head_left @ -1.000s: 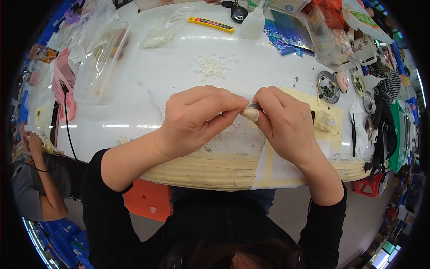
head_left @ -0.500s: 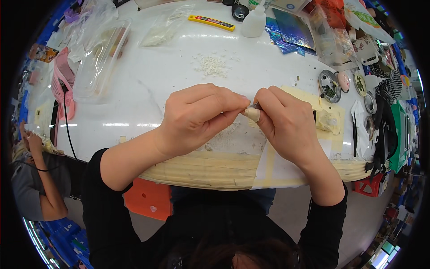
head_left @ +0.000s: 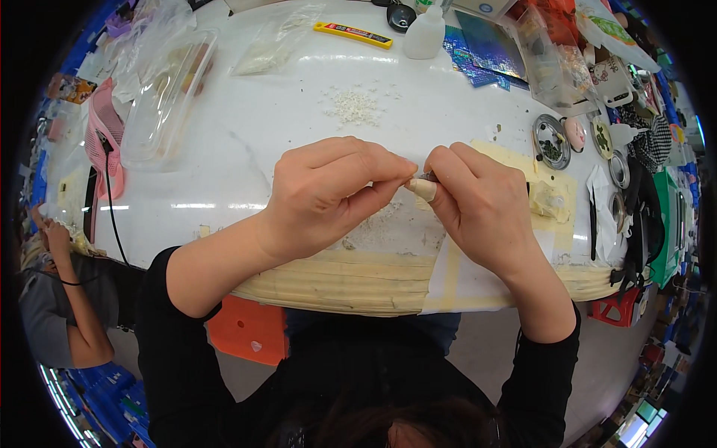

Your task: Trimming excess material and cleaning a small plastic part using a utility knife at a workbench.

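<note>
My left hand is closed in a pinch, thumb and forefinger together above the table's near half. Whatever its fingertips hold is too small to name. Close beside it, my right hand is closed too. A small dark edge shows between its forefinger and thumb, but the rest of that thing is hidden. Beige tape is wrapped round the right thumb's tip. The fingertips of both hands nearly meet. Beyond them lies a loose scatter of small white pieces on the white tabletop.
A yellow cutter and a white squeeze bottle lie and stand at the back. On the right are a round metal dish and black tweezers. A clear plastic box is at left. Another person's arm shows far left.
My right hand has shifted very slightly to the right. Both hands keep the same pinched pose, and the things on the table stay where they were.
</note>
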Tool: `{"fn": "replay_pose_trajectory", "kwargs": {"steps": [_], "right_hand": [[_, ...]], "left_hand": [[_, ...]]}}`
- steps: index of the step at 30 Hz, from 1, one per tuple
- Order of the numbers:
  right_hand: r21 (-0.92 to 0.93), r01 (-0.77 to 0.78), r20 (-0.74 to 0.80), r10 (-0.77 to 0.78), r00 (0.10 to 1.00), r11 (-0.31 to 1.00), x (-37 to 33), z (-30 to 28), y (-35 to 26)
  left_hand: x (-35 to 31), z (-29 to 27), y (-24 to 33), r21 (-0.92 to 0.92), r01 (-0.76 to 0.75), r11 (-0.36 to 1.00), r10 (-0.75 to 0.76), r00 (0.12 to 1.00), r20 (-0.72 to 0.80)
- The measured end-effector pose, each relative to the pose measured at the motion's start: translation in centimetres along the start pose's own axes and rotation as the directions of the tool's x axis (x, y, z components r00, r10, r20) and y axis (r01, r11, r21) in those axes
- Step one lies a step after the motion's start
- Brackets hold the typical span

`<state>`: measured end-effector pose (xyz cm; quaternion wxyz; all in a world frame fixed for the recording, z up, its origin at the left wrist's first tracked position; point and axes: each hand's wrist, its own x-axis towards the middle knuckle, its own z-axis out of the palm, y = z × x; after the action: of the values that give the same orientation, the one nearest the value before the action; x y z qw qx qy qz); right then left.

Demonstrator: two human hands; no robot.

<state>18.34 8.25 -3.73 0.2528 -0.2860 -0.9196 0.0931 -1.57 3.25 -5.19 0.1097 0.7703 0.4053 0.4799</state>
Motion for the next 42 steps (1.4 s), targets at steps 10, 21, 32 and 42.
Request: {"fn": "replay_pose_trajectory", "kwargs": {"steps": [10, 21, 32, 42], "right_hand": [[0.023, -0.041, 0.055, 0.040, 0.998, 0.999, -0.1, -0.1, 0.1], [0.001, -0.023, 0.043, 0.023, 0.999, 1.000, 0.0, 0.0, 0.1], [0.009, -0.024, -0.004, 0.024, 1.000, 1.000, 0.0, 0.2, 0.5], [0.040, -0.074, -0.029, 0.075, 0.997, 0.996, 0.2, -0.2, 0.6]], "left_hand": [[0.0, 0.1, -0.2, 0.016, -0.054, 0.998, 0.054, 0.999, 0.001], [-0.1, 0.0, -0.5, 0.035, -0.084, 0.996, 0.084, 0.996, 0.021], [0.2, -0.3, -2.1, 0.077, 0.159, 0.984, -0.161, 0.987, 0.021], [1.1, -1.5, -4.6, 0.191, 0.368, 0.910, -0.376, 0.927, 0.002]]}}
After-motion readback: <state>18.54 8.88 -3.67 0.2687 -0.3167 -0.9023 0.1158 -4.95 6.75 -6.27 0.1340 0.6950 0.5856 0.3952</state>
